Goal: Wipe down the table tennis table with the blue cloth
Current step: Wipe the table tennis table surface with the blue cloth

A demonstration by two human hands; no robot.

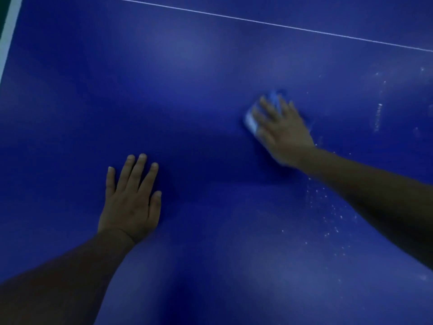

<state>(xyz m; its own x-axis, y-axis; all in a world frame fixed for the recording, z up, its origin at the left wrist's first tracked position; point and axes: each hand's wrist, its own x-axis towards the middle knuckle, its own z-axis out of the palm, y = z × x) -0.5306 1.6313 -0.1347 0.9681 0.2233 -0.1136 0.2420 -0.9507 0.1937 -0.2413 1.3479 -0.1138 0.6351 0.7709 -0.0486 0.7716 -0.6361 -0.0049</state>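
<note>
The dark blue table tennis table (192, 95) fills the view. My right hand (284, 132) lies flat with spread, straight fingers on the blue cloth (251, 120), pressing it onto the table right of centre; the hand and cloth are blurred. Only the cloth's light blue edges show past my fingers. My left hand (131, 202) rests palm down on the table at lower left, fingers straight, holding nothing.
White specks and smears (328, 207) dot the surface to the right, below and beside my right arm. A thin white line (257, 21) crosses the far part of the table. The table's white edge band (9, 34) runs along the upper left.
</note>
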